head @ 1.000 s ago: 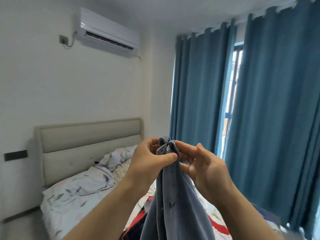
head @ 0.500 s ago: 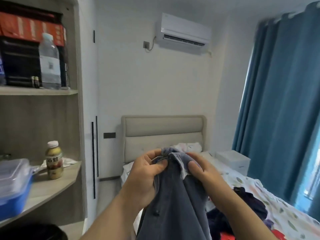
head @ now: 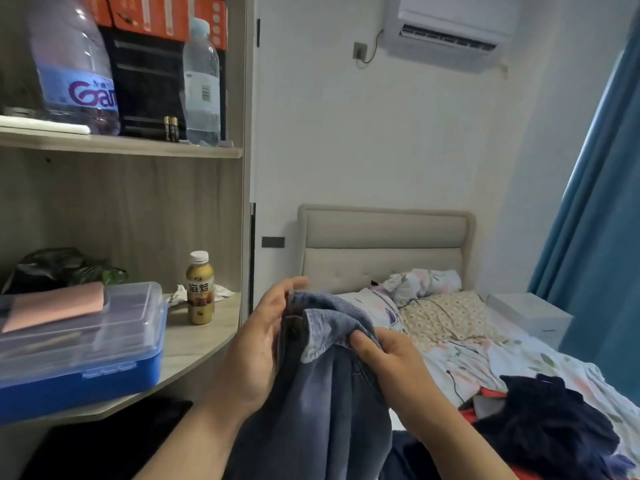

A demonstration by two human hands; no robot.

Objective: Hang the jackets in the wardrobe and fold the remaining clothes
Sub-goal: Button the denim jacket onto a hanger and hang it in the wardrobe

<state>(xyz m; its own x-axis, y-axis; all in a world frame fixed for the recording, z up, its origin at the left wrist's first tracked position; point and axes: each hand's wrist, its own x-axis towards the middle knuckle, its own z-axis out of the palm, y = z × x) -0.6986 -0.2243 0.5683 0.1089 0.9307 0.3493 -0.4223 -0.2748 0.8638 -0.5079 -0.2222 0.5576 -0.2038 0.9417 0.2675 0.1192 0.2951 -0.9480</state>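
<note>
A blue denim jacket (head: 322, 403) hangs in front of me, held up by its collar. My left hand (head: 256, 344) grips the collar's left side, near a metal button. My right hand (head: 391, 362) pinches the collar's right side, its thumb on the pale inner cloth. A heap of dark navy and red clothes (head: 547, 431) lies on the bed (head: 519, 355) at the lower right. No hanger and no wardrobe rail are in view.
Open wooden shelves (head: 121, 147) stand close on my left with water bottles, boxes, a drink bottle (head: 200, 289) and a blue lidded box (head: 79, 344). A white bedside table (head: 530, 317), blue curtains (head: 602, 209) and an air conditioner (head: 450, 29) lie beyond.
The view has swung left from the curtains to the shelves. Both hands keep hold of the jacket's collar, and the collar has spread a little wider between them.
</note>
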